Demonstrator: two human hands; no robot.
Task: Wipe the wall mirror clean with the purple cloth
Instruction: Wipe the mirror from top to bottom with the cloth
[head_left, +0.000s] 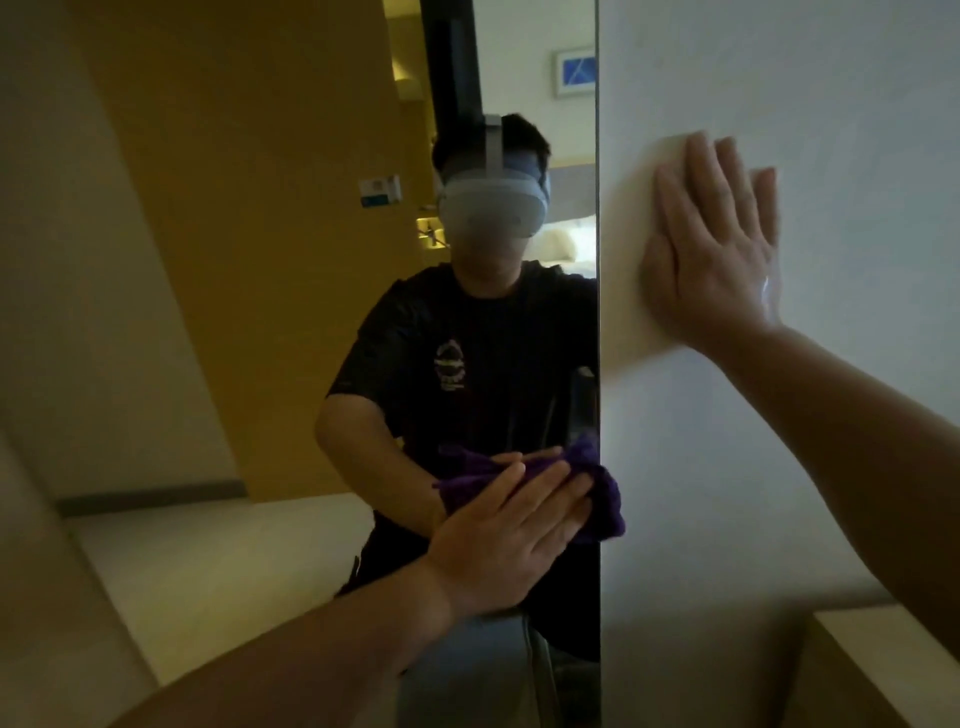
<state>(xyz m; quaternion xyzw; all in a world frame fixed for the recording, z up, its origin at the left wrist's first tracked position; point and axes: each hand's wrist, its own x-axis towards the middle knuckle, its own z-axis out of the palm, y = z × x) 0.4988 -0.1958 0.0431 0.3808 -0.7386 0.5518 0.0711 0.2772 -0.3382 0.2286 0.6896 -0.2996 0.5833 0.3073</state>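
The wall mirror (291, 291) fills the left and middle of the head view, with its right edge running top to bottom. My left hand (511, 535) lies flat over the purple cloth (605, 501) and presses it against the glass at the mirror's lower right edge. Part of the cloth sticks out past my fingertips onto the wall side. My right hand (711, 244) rests flat with spread fingers on the white wall (841, 104) right of the mirror and holds nothing. The glass reflects a person in a dark shirt and the cloth.
A pale ledge or cabinet top (883, 670) juts out at the lower right below my right forearm. The mirror reflects a yellow wall, a light floor and a bed far behind.
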